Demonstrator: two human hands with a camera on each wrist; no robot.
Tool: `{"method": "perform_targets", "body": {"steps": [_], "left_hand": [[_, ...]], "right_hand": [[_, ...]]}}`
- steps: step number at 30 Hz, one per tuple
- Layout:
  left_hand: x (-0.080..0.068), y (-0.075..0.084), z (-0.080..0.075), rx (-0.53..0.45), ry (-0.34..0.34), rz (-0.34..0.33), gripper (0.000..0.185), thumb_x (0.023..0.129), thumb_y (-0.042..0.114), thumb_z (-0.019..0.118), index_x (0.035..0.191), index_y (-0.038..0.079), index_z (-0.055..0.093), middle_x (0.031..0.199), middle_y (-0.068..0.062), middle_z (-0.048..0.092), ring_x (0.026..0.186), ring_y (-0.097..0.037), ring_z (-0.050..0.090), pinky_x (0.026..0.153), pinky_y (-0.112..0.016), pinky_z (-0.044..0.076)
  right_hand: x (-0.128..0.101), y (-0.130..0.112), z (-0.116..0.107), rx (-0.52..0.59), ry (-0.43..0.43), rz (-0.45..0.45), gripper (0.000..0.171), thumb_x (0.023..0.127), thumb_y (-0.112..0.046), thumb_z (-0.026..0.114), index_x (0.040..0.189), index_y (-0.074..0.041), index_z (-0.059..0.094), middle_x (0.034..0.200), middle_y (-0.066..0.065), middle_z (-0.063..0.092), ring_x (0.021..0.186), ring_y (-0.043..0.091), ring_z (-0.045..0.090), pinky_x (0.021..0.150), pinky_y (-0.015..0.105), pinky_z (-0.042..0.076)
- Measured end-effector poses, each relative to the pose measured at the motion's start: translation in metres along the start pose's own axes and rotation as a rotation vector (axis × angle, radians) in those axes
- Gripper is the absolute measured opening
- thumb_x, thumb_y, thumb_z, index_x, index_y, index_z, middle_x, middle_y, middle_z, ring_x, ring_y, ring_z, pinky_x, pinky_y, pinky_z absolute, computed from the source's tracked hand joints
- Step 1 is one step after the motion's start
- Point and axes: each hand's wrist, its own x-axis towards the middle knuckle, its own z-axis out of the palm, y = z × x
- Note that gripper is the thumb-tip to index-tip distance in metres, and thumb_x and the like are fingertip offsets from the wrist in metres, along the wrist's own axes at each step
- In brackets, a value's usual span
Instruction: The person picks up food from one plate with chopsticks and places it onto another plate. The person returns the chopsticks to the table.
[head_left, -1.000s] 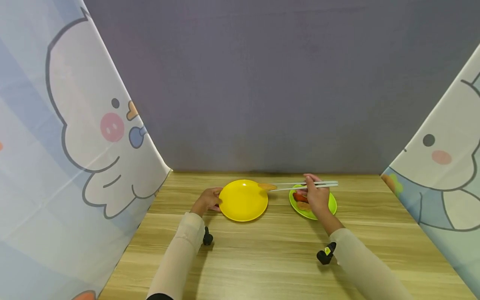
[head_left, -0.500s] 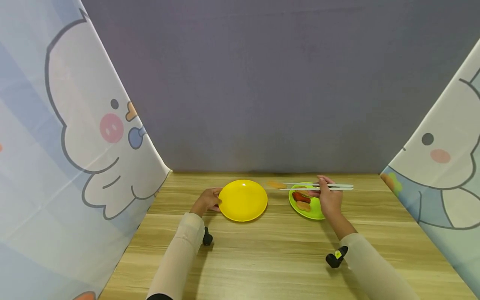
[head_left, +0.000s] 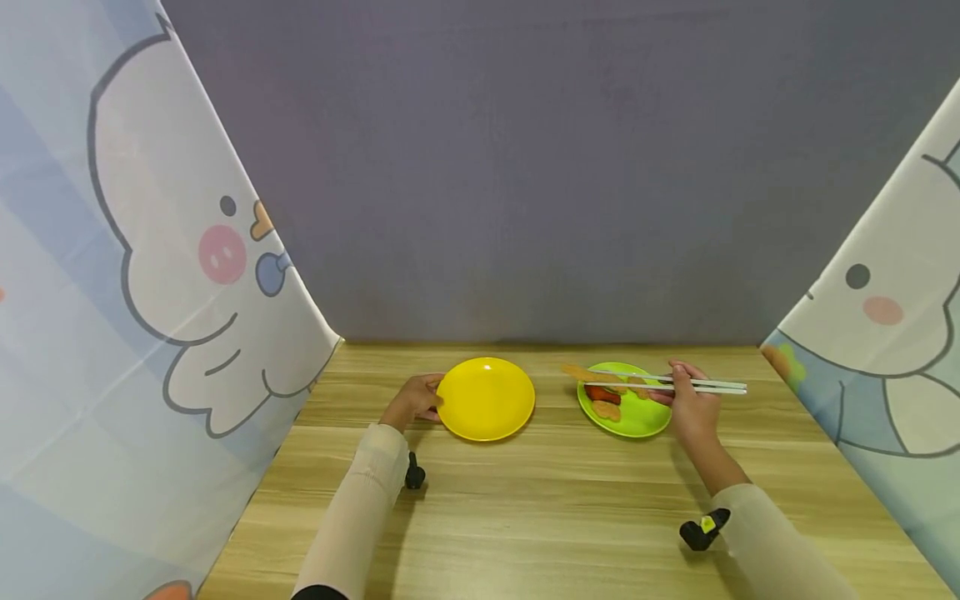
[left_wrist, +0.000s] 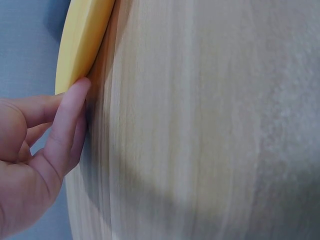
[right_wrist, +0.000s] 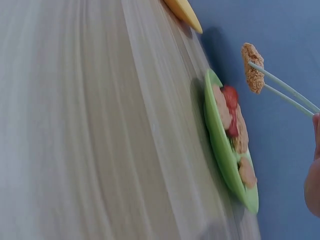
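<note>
I have the chopsticks (head_left: 667, 384) pinched in my right hand (head_left: 693, 410), their tips clamped on a breaded piece (right_wrist: 252, 67) that hangs in the air over the far-left rim of the green plate (head_left: 645, 421), where more food lies. My left hand (head_left: 414, 400) touches the near-left edge of the empty yellow plate (head_left: 486, 399) with its fingers, steadying it. I judge this the carrying step; next calls for a level, firm squeeze across the gap between plates.
</note>
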Motion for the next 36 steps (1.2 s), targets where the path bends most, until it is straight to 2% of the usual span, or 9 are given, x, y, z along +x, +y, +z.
{"method": "perform_targets", "body": {"steps": [8,13,20,27,36], "left_hand": [[0.000,-0.001,0.001,-0.005,0.007,0.012,0.062,0.092,-0.009,0.065,0.149,0.014,0.054,0.128,-0.022,0.063,0.082,-0.020,0.072,0.062,-0.030,0.065],[-0.001,0.000,0.002,-0.003,0.005,0.016,0.063,0.093,-0.008,0.064,0.150,0.015,0.053,0.128,-0.022,0.063,0.084,-0.021,0.073,0.063,-0.031,0.065],[0.002,-0.002,0.002,-0.006,-0.010,0.024,0.061,0.094,-0.010,0.062,0.151,0.011,0.051,0.122,-0.022,0.062,0.085,-0.022,0.071,0.063,-0.031,0.065],[0.001,-0.004,0.002,-0.010,-0.007,0.028,0.062,0.094,-0.009,0.062,0.152,0.010,0.050,0.126,-0.023,0.063,0.087,-0.023,0.072,0.064,-0.032,0.066],[-0.001,-0.002,0.002,0.009,0.001,0.029,0.061,0.094,-0.009,0.062,0.150,0.012,0.052,0.124,-0.022,0.063,0.085,-0.021,0.071,0.064,-0.031,0.066]], "right_hand": [[0.001,-0.008,-0.022,0.041,0.072,0.022,0.016,0.103,-0.011,0.058,0.110,-0.003,0.069,0.081,0.002,0.069,0.052,0.015,0.070,0.051,0.025,0.061],[0.002,-0.011,-0.037,0.076,0.110,0.043,0.014,0.103,-0.009,0.058,0.106,-0.006,0.071,0.080,0.001,0.068,0.050,0.016,0.070,0.050,0.026,0.061],[-0.001,-0.017,-0.056,0.172,0.160,0.028,0.013,0.100,-0.005,0.061,0.102,0.000,0.072,0.074,0.007,0.070,0.047,0.021,0.069,0.046,0.029,0.060],[-0.003,-0.017,-0.069,0.181,0.187,0.008,0.012,0.098,-0.005,0.064,0.100,0.000,0.074,0.071,0.008,0.070,0.047,0.022,0.069,0.044,0.030,0.059],[-0.007,-0.019,-0.083,0.133,0.180,0.045,0.012,0.099,-0.008,0.064,0.105,-0.002,0.073,0.075,0.005,0.072,0.047,0.020,0.069,0.046,0.028,0.060]]}}
